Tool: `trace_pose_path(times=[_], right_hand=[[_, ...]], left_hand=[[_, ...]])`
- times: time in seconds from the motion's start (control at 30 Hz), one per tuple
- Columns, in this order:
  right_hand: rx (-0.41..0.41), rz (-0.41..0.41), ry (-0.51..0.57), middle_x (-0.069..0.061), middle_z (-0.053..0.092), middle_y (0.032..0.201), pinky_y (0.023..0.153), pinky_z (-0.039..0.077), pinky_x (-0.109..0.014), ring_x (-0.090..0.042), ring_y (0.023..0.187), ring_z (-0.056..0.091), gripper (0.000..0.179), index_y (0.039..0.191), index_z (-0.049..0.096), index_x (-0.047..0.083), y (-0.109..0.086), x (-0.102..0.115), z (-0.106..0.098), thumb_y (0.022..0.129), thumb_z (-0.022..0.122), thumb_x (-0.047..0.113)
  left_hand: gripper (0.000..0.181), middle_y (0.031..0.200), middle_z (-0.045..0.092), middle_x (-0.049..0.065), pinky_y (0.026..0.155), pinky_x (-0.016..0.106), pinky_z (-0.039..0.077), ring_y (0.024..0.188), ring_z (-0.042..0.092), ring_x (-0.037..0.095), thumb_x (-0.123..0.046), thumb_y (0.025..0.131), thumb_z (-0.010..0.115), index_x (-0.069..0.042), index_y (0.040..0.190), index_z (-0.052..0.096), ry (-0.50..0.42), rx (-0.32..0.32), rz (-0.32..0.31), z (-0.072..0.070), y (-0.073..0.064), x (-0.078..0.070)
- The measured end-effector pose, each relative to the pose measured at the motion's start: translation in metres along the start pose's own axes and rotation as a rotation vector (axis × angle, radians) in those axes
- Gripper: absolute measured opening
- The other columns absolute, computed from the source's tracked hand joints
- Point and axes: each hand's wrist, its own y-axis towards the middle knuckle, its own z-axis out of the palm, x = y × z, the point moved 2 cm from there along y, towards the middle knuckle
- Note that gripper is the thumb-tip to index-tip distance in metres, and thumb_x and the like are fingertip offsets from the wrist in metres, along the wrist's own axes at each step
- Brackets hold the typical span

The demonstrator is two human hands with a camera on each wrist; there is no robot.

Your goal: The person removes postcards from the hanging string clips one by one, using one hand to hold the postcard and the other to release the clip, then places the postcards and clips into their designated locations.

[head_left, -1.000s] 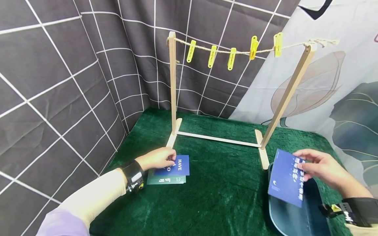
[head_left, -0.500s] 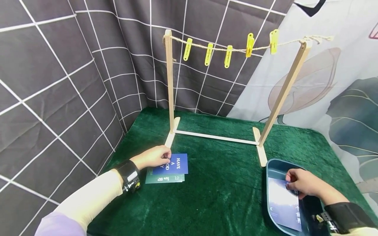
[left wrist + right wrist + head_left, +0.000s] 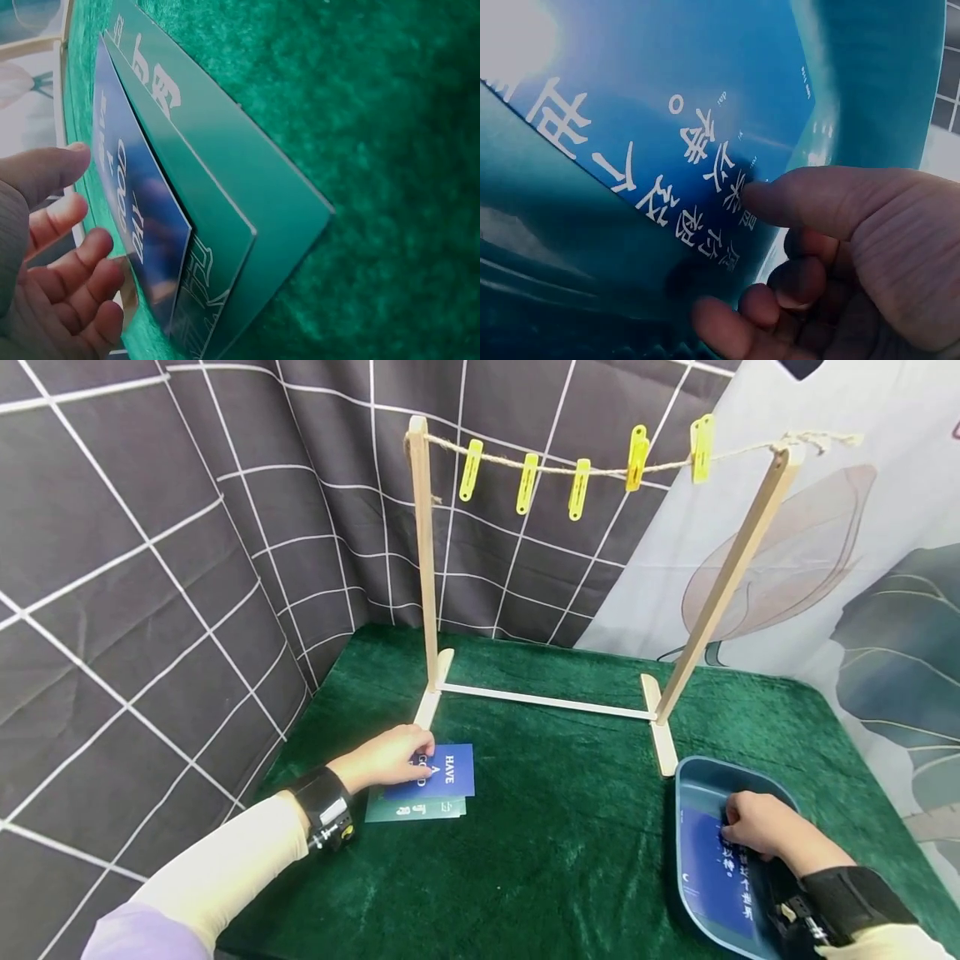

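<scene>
In the head view, my left hand [image 3: 390, 758] is at the left part of a blue card [image 3: 456, 770] printed "HAVE A GOOD DAY". The left wrist view shows the fingers loosely bent beside this card, thumb tip close to its edge. Beneath it, green cards [image 3: 247, 169] with white characters lie fanned on the cloth. At right, my right hand [image 3: 765, 828] reaches into a dark teal bin [image 3: 684, 777], pinching the edge of another blue card [image 3: 708, 868] low inside. Its thumb [image 3: 802, 196] lies over the white characters, other fingers curled below.
A wooden frame [image 3: 426, 568] stands behind the cards, with a rope [image 3: 555, 469] strung across its top. Several yellow clothespins [image 3: 526, 483] hang from the rope. Dark green velvet cloth [image 3: 547, 843] covers the table, and a grey gridded curtain [image 3: 300, 510] rises behind.
My right hand has lowered its blue card from above the bin to deep inside it, the card going from tilted to flatter. My left hand has stayed by the stacked cards.
</scene>
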Motion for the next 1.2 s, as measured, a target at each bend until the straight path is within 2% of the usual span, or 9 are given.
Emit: trace_pose_path(times=[0.23, 0.4, 0.53, 0.7, 0.83, 0.9, 1.0, 1.1, 1.2], right_hand=[[0.039, 0.048, 0.043, -0.002, 0.04, 0.064, 0.042, 0.048, -0.032, -0.019, 0.048, 0.052, 0.029, 0.073, 0.044, 0.011, 0.001, 0.0, 0.002, 0.087, 0.07, 0.008], [0.063, 0.125, 0.164, -0.004, 0.048, 0.068, 0.043, 0.047, -0.033, -0.019, 0.049, 0.05, 0.024, 0.086, 0.049, 0.01, -0.006, -0.004, 0.004, 0.088, 0.073, 0.012], [0.072, 0.122, 0.239, -0.005, 0.051, 0.071, 0.044, 0.045, -0.034, -0.018, 0.049, 0.047, 0.021, 0.096, 0.052, 0.009, -0.006, -0.005, -0.003, 0.088, 0.071, 0.01], [0.066, 0.055, 0.276, -0.005, 0.046, 0.07, 0.044, 0.044, -0.035, -0.017, 0.048, 0.041, 0.017, 0.101, 0.052, 0.006, -0.002, -0.002, -0.017, 0.089, 0.064, 0.005], [0.06, 0.012, 0.301, -0.005, 0.045, 0.072, 0.044, 0.045, -0.035, -0.018, 0.049, 0.043, 0.015, 0.103, 0.052, 0.005, -0.003, 0.0, -0.018, 0.09, 0.058, 0.002], [0.049, -0.004, 0.299, -0.005, 0.046, 0.073, 0.044, 0.045, -0.035, -0.019, 0.05, 0.045, 0.014, 0.104, 0.053, 0.005, -0.004, 0.002, -0.018, 0.091, 0.055, 0.001], [0.031, -0.021, 0.291, -0.004, 0.046, 0.072, 0.044, 0.046, -0.035, -0.019, 0.049, 0.045, 0.012, 0.104, 0.054, 0.005, -0.005, 0.004, -0.018, 0.093, 0.052, 0.0], [0.023, -0.033, 0.286, -0.004, 0.046, 0.071, 0.044, 0.047, -0.036, -0.017, 0.047, 0.044, 0.011, 0.104, 0.054, 0.005, -0.005, 0.005, -0.018, 0.094, 0.05, 0.0], [0.022, -0.041, 0.288, -0.004, 0.045, 0.071, 0.045, 0.047, -0.036, -0.017, 0.046, 0.045, 0.011, 0.104, 0.054, 0.004, -0.004, 0.006, -0.017, 0.095, 0.049, -0.001]], left_hand=[[0.049, 0.11, 0.059, -0.003, 0.085, 0.035, 0.048, 0.102, 0.055, 0.016, -0.048, 0.086, 0.078, -0.021, 0.123, 0.061, 0.035, 0.011, -0.026, 0.0, 0.004, -0.006], [0.076, 0.116, 0.054, -0.003, 0.087, 0.034, 0.047, 0.107, 0.051, 0.016, -0.06, 0.077, 0.08, -0.021, 0.138, 0.056, 0.117, 0.053, -0.034, 0.001, 0.008, -0.012], [0.091, 0.117, 0.051, 0.001, 0.084, 0.034, 0.046, 0.105, 0.048, 0.018, -0.063, 0.071, 0.084, -0.016, 0.142, 0.053, 0.149, 0.079, -0.072, 0.002, 0.005, -0.014], [0.09, 0.111, 0.047, 0.0, 0.083, 0.032, 0.043, 0.101, 0.044, 0.018, -0.063, 0.066, 0.088, -0.016, 0.134, 0.054, 0.139, 0.034, -0.112, 0.006, 0.001, -0.012], [0.089, 0.108, 0.047, 0.001, 0.083, 0.033, 0.04, 0.098, 0.043, 0.018, -0.063, 0.065, 0.088, -0.015, 0.129, 0.05, 0.15, -0.029, -0.092, 0.006, 0.003, -0.009], [0.081, 0.104, 0.05, 0.001, 0.08, 0.032, 0.042, 0.094, 0.045, 0.018, -0.059, 0.069, 0.088, -0.016, 0.126, 0.05, 0.103, -0.054, -0.098, 0.005, 0.003, -0.007], [0.061, 0.099, 0.056, 0.001, 0.073, 0.029, 0.05, 0.086, 0.055, 0.014, -0.049, 0.079, 0.085, -0.017, 0.12, 0.051, -0.06, -0.061, -0.137, 0.001, 0.003, -0.004], [0.046, 0.095, 0.061, 0.002, 0.064, 0.03, 0.057, 0.078, 0.065, 0.013, -0.035, 0.088, 0.08, -0.017, 0.118, 0.051, -0.256, -0.024, -0.192, -0.004, 0.001, -0.003], [0.037, 0.1, 0.064, 0.004, 0.068, 0.032, 0.059, 0.081, 0.069, 0.014, -0.028, 0.097, 0.07, -0.013, 0.124, 0.05, -0.336, 0.033, -0.197, -0.008, 0.0, -0.002]])
